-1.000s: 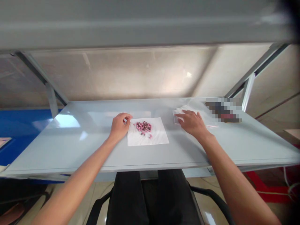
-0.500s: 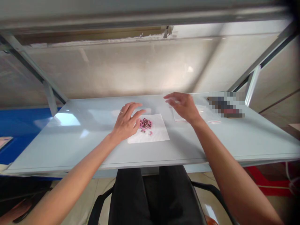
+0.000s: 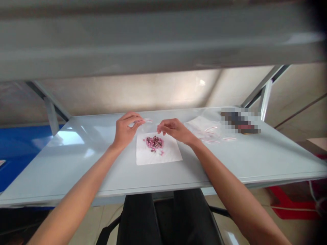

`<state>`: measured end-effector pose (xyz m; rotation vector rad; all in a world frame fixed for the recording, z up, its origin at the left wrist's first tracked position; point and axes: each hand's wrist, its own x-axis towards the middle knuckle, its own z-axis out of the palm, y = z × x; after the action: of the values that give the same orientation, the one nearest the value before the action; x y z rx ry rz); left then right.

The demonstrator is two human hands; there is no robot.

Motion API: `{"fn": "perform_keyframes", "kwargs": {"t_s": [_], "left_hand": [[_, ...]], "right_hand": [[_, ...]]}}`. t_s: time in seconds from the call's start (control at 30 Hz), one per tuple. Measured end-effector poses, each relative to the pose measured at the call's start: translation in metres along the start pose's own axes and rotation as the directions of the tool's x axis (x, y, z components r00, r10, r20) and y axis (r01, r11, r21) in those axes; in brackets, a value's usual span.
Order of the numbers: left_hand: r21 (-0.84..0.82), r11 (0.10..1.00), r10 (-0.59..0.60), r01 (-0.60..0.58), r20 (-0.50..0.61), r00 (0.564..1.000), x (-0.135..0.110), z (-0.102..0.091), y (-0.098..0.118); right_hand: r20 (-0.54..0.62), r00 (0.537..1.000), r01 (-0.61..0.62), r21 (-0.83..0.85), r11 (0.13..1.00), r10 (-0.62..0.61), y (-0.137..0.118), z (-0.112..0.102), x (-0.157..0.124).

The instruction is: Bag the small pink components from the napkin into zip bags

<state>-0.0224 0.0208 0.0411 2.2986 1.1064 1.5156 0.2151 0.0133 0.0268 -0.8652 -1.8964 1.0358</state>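
My left hand [image 3: 125, 130] and my right hand [image 3: 173, 129] hover close together just beyond a white paper napkin [image 3: 168, 156]. Between them stretches a small transparent zip bag [image 3: 144, 122] with a pink-striped seal. My left fingers pinch its seal end, and my right fingertips appear pinched on its other edge. A heap of pink and dark capsules [image 3: 154, 143] lies on the napkin below, touched by neither hand. To the right lie several similar transparent bags [image 3: 204, 131].
The pale blue-grey tabletop [image 3: 63, 163] holds everything. A pixelated, obscured object [image 3: 240, 121] lies at its far right. A grey shelf [image 3: 127, 44] runs overhead. A blue surface [image 3: 22, 143] lies beyond the left edge, and a red crate [image 3: 291, 204] sits on the floor at right.
My hands have come together over the napkin's far edge, and both now pinch a small bag. My right hand has moved left from the pile of bags. The view has tilted slightly.
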Motion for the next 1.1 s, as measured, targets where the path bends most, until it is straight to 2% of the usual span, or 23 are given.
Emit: {"fn": "perform_keyframes", "kwargs": {"t_s": [0.1, 0.17, 0.23, 0.33, 0.5, 0.57, 0.67, 0.73, 0.8, 0.93, 1.03, 1.1], "left_hand": [[-0.155, 0.969, -0.183, 0.191, 0.064, 0.981, -0.006, -0.012, -0.013], [-0.264, 0.907, -0.302, 0.329, 0.137, 0.943, -0.012, -0.017, -0.019], [-0.345, 0.845, -0.366, 0.409, 0.184, 0.912, -0.017, -0.019, -0.020], [-0.352, 0.825, -0.379, 0.442, 0.234, 0.895, -0.023, -0.019, -0.018], [-0.236, 0.897, -0.295, 0.374, 0.310, 0.904, -0.027, -0.017, -0.018], [-0.206, 0.918, -0.262, 0.338, 0.323, 0.909, -0.028, -0.016, -0.019], [-0.187, 0.932, -0.237, 0.311, 0.337, 0.911, -0.029, -0.011, -0.017], [-0.178, 0.938, -0.222, 0.298, 0.350, 0.910, -0.030, -0.007, -0.013], [-0.174, 0.941, -0.210, 0.289, 0.370, 0.905, -0.031, -0.002, -0.008], [-0.192, 0.930, -0.219, 0.313, 0.395, 0.892, -0.033, 0.003, -0.001], [-0.217, 0.926, -0.206, 0.310, 0.398, 0.894, -0.034, 0.004, -0.001], [-0.243, 0.916, -0.212, 0.320, 0.385, 0.898, -0.034, 0.005, -0.003]], "right_hand": [[0.189, 0.977, 0.133, -0.157, 0.979, -0.103, -0.005, 0.000, -0.007], [0.303, 0.944, 0.209, -0.233, 0.950, -0.133, -0.008, 0.007, -0.009], [0.361, 0.923, 0.263, -0.329, 0.907, -0.137, -0.008, 0.016, -0.010], [0.364, 0.922, 0.289, -0.418, 0.861, -0.133, -0.005, 0.025, -0.010], [0.358, 0.927, 0.232, -0.322, 0.918, -0.109, -0.005, 0.023, -0.011], [0.297, 0.948, 0.189, -0.239, 0.952, -0.113, -0.008, 0.020, -0.012], [0.070, 0.991, 0.125, -0.104, 0.987, -0.118, -0.014, 0.019, -0.012], [-0.068, 0.989, 0.127, -0.039, 0.991, -0.129, -0.017, 0.022, -0.012], [-0.142, 0.979, 0.143, -0.011, 0.990, -0.144, -0.017, 0.028, -0.012], [-0.161, 0.981, 0.104, -0.030, 0.994, -0.108, -0.012, 0.038, -0.012], [-0.134, 0.987, 0.083, -0.044, 0.996, -0.088, -0.010, 0.038, -0.013], [-0.157, 0.983, 0.085, -0.052, 0.995, -0.092, -0.012, 0.036, -0.013]]}}
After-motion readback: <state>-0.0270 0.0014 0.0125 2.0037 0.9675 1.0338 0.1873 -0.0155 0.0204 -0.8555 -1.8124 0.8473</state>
